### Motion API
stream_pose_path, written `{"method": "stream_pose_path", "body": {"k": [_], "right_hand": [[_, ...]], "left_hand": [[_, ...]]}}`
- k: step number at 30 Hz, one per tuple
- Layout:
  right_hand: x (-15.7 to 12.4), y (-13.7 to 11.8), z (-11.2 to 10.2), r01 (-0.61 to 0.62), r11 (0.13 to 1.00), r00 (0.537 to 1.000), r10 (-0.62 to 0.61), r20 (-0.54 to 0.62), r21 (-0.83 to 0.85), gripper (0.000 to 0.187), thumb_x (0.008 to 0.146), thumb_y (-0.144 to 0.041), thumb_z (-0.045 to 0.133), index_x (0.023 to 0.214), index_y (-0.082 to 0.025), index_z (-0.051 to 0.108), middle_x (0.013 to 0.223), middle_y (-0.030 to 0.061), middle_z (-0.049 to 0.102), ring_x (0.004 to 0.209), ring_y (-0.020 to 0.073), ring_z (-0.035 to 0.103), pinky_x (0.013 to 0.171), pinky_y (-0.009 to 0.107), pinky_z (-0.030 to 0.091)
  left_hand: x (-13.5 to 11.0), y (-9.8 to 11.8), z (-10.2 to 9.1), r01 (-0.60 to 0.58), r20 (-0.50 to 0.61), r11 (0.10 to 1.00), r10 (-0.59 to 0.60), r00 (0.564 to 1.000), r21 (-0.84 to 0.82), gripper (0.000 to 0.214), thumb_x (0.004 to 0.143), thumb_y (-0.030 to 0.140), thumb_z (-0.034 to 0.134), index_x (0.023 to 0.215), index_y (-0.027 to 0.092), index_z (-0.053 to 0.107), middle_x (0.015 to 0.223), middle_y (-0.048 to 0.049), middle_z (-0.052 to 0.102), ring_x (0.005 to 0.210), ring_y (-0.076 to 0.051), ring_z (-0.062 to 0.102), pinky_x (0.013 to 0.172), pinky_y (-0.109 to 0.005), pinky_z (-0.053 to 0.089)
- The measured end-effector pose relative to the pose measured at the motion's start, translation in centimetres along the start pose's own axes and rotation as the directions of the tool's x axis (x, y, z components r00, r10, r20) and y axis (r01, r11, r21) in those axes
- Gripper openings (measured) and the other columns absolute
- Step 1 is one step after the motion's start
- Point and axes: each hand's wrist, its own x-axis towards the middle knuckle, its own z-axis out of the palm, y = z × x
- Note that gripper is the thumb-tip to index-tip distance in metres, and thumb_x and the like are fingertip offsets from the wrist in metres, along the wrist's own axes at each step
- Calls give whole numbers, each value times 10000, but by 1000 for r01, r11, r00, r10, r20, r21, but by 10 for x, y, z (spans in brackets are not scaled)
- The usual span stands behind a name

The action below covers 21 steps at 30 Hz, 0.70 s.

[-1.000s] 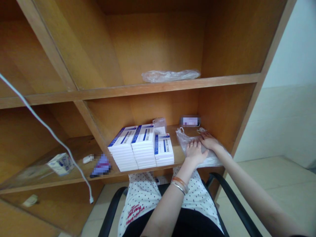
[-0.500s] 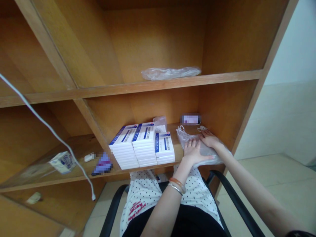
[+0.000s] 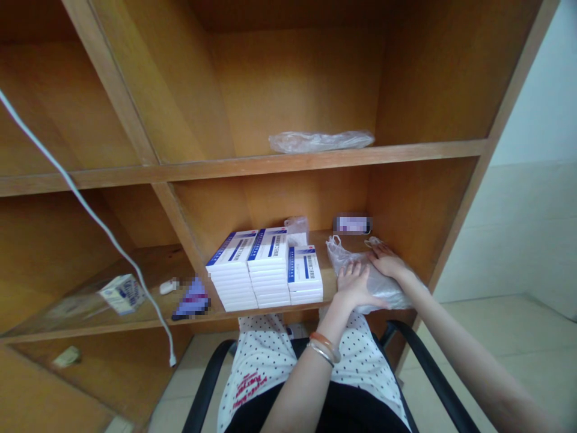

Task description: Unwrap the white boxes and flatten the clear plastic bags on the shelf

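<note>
While a seated person faces a wooden shelf (image 3: 328, 273), both bare hands lie on a clear plastic bag (image 3: 381, 290) at the shelf's right end. The left hand (image 3: 356, 286) rests palm down on the near part of the bag, its grip open with the fingers spread, pressing the plastic flat rather than clasping it. The right hand (image 3: 388, 261) lies just beyond, near the cabinet's side wall (image 3: 417, 222), palm down and equally open. A crumpled handle of the bag rises at its far left corner.

Just left of the bag stand three stacks of white boxes with blue markings. The right stack (image 3: 305, 275) is the shortest and touches the middle stack (image 3: 269, 267), which stands against the left stack (image 3: 232, 270). A small clear bag (image 3: 296, 231) sits behind them, and a blurred item (image 3: 352, 224) lies near the back wall.

Another plastic bag (image 3: 321, 142) lies on the shelf above. In the compartment to the left are a small carton (image 3: 122, 294) and a blurred purple packet (image 3: 192, 299), with a white cable (image 3: 103, 234) hanging in front. Two bangles (image 3: 321, 352) circle the left wrist, above a polka-dot skirt (image 3: 360, 367).
</note>
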Motion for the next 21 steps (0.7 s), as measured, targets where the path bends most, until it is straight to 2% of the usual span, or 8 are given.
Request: {"method": "stream_pose_path", "body": {"k": [4, 9, 13, 17, 19, 21], "right_hand": [[-2, -2, -1, -3, 1000, 1000, 3, -12, 8, 594, 950, -451, 237, 1451, -151, 344, 1512, 67, 329, 1408, 206, 254, 1159, 353, 189], [-5, -4, -4, 5, 1000, 1000, -4, -28, 26, 569, 952, -445, 254, 1449, -186, 354, 1514, 51, 327, 1405, 216, 260, 1151, 366, 213], [-9, -11, -8, -24, 999, 996, 28, -82, 41, 550, 940, -406, 310, 1416, -149, 407, 1474, 95, 391, 1378, 244, 307, 1132, 377, 243], [-5, -41, -26, -20, 997, 972, 36, -232, 69, 430, 903, -333, 402, 1257, -159, 574, 1382, 121, 491, 1300, 278, 404, 1093, 402, 290], [5, -66, -41, 45, 988, 957, 1, -289, 150, 404, 907, -336, 401, 1209, -158, 603, 1343, 128, 522, 1241, 278, 463, 1066, 393, 322], [20, -95, -55, 179, 947, 955, -103, -279, 265, 425, 907, -335, 412, 1235, -117, 574, 1311, 159, 540, 1221, 287, 479, 1033, 396, 355]], "left_hand": [[-2, -3, 4, -7, -19, 1000, 7, 1000, 23, 1248, 489, 820, 590, 1485, 191, 179, 1572, -118, 105, 1445, -319, 38, 1166, -498, 70], [-2, -3, 6, 2, -45, 999, 0, 999, 42, 1197, 510, 785, 617, 1472, 192, 220, 1565, -119, 149, 1442, -318, 70, 1164, -487, 97], [-3, -3, 6, -11, -55, 999, 14, 998, 45, 1167, 537, 777, 608, 1466, 182, 227, 1559, -132, 167, 1438, -325, 86, 1161, -490, 104], [-4, -2, 7, 0, -89, 999, 5, 996, 54, 1094, 588, 758, 584, 1457, 192, 235, 1551, -127, 197, 1433, -314, 114, 1158, -485, 116], [-5, -2, 7, -4, -96, 999, 9, 995, 51, 1092, 588, 746, 597, 1457, 198, 227, 1550, -122, 198, 1427, -315, 133, 1156, -488, 122], [-5, -1, 7, -8, -104, 999, 13, 994, 44, 1110, 575, 741, 614, 1455, 184, 230, 1548, -131, 199, 1422, -321, 143, 1154, -487, 130]]}}
